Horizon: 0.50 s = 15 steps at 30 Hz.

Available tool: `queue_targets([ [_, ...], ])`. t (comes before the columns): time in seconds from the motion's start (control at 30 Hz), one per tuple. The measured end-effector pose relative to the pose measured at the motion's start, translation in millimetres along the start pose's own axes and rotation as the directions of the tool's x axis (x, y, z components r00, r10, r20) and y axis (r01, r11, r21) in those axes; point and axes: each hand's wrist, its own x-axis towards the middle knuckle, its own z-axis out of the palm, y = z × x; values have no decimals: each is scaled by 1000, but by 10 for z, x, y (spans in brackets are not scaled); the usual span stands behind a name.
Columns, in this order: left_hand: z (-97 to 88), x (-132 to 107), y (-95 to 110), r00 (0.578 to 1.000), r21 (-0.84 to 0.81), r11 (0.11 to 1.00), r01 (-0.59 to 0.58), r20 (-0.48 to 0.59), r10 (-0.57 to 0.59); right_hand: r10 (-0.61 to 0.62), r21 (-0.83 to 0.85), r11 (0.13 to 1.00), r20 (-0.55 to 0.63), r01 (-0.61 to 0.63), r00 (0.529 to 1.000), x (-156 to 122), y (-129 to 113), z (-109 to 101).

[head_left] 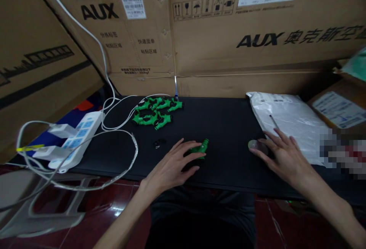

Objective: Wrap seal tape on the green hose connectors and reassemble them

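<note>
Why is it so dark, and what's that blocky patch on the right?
Head view: dim light, so the black table swallows detail. Head view: the wide lens bends the edges of the cardboard boxes. Head view: the patch is pixelated blur beside the right hand.

Place: I am looking at a makeshift storeroom packing bench;
Backdrop: big AUX cartons (217, 31) are standing behind the black table (228, 123);
Clutter: green fittings (157, 112), a power strip (77, 140) and a shipping bag (288, 121) are lying about
</note>
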Motion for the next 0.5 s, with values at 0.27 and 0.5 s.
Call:
queue_targets([
  [0.27, 9, -9, -41, 997, 45, 997, -63, 53, 60, -73, 161, 982, -154, 98, 985, 84, -347, -198],
  [0.5, 99, -111, 108, 967, -132, 978, 160, -178, -182, -193, 421, 877, -128, 230, 973, 138, -1680, -95],
])
